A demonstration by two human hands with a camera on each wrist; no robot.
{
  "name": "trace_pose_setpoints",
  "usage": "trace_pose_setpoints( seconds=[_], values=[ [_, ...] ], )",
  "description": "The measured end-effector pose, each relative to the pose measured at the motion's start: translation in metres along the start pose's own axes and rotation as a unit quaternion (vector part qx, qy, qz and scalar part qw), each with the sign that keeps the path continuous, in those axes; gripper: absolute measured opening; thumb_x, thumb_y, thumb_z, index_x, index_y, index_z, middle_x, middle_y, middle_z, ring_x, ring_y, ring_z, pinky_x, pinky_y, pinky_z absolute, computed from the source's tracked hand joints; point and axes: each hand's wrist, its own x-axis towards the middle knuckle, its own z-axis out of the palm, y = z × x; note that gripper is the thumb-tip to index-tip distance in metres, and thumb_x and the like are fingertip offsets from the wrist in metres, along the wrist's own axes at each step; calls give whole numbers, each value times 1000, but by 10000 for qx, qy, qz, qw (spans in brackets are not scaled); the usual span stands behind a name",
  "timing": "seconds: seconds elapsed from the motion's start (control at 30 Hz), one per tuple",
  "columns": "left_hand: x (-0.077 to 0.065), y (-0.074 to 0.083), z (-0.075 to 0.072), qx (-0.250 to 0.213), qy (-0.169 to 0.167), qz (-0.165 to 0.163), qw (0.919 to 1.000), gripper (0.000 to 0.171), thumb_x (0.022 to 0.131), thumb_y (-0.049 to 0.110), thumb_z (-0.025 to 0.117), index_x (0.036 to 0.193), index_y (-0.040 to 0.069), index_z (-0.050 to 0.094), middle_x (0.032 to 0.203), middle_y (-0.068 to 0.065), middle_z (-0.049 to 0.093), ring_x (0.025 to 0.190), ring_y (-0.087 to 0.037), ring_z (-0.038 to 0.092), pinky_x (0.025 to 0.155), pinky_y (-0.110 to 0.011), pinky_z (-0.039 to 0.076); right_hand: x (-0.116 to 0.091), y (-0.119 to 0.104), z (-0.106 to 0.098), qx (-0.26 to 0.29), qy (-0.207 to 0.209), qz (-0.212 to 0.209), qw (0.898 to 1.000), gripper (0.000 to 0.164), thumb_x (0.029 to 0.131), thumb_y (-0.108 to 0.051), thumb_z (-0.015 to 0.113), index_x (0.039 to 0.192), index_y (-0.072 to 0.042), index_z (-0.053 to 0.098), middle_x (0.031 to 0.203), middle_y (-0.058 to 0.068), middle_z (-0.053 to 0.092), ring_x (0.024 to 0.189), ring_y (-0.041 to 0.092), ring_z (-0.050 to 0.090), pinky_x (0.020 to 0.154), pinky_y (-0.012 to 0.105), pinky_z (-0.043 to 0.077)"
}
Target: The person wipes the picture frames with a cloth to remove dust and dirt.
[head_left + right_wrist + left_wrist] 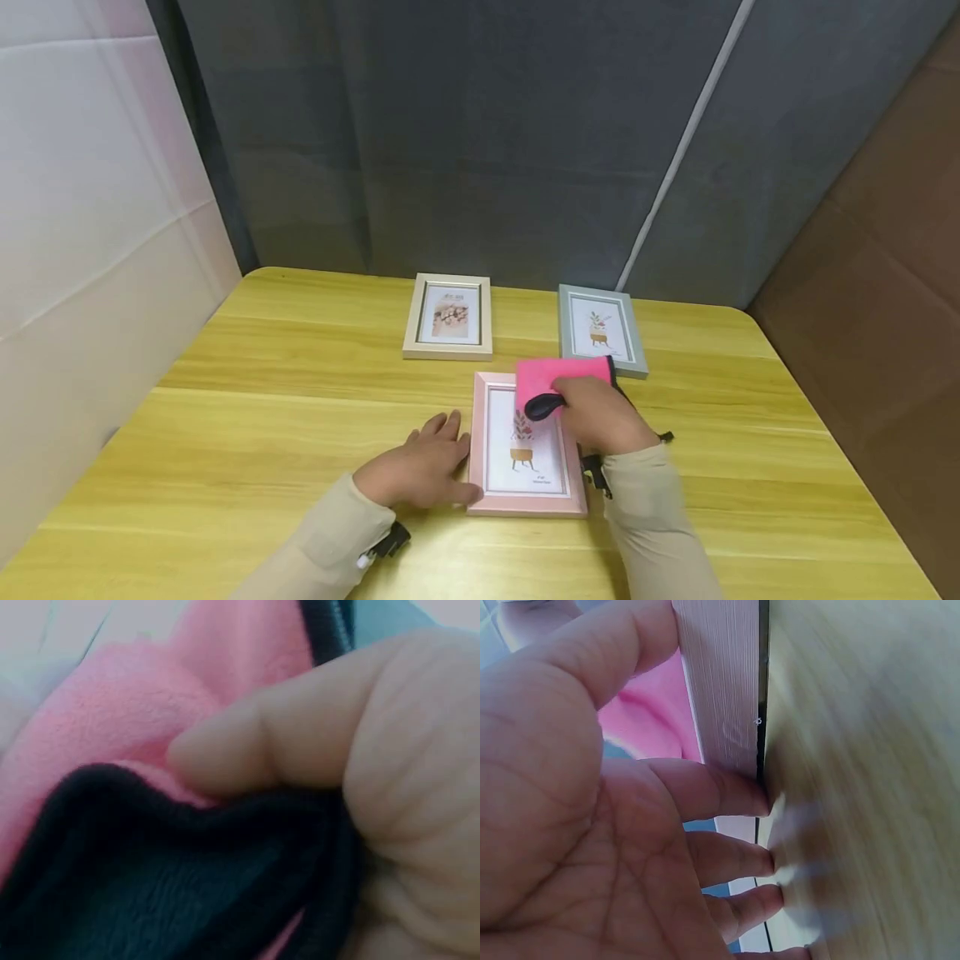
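Note:
A pink picture frame (527,506) with a plant picture lies face up near the middle of the table. My left hand (422,467) rests beside it, fingers extended; in the left wrist view the thumb and fingertips touch the frame's side (724,682). A pink cloth (536,379) with black edging lies over the frame's upper right part. My right hand (602,414) holds this cloth, thumb pressed on the folded fabric in the right wrist view. Some of the right fingers are hidden there behind the cloth's black loop.
Behind the pink frame, a cream picture frame (411,333) lies at the back of the wooden table (247,417). A grey-green picture frame (636,350) lies at the back right, close to the cloth. A dark curtain (465,150) stands behind the table.

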Motion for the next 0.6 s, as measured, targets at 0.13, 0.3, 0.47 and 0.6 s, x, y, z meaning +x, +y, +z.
trace_pose_setpoints(
  seconds=[0.13, 0.3, 0.47, 0.6],
  values=[
    [2, -1, 1, 74, -55, -17, 10000, 81, 87, 44, 70, 150, 1, 41, 157, -32, 19, 145, -48, 17, 110, -68, 21, 3, 7, 5, -435, -67, 226, 9988, 22, 90, 2, 60, 110, 0, 68, 99, 14, 68, 84, 25, 58, 86, 43, 51],
    [4, -1, 1, 142, -80, 17, 9999, 78, 88, 43, 70, 149, 2, 43, 157, -31, 20, 144, -48, 17, 110, -68, 22, 9, -12, 25, -844, 111, -465, 9953, 9, 85, -2, 69, 93, -5, 68, 84, 9, 67, 75, 23, 59, 77, 41, 51],
    [5, -1, -1, 72, -114, 8, 9999, 73, 87, 42, 72, 141, -4, 52, 158, -31, 19, 144, -49, 17, 109, -69, 21, 15, -34, 35, -386, -303, -1088, 9928, 37, 81, 3, 68, 118, -4, 68, 113, 13, 69, 107, 27, 64, 97, 41, 48],
    [3, -2, -1, 24, -113, -88, 9999, 76, 86, 43, 74, 139, -7, 51, 157, -32, 19, 144, -49, 16, 108, -71, 20, 15, -37, 35, 28, -572, -1113, 9921, 53, 82, 7, 64, 134, -4, 60, 133, 12, 61, 125, 27, 55, 108, 41, 40]
  ],
)
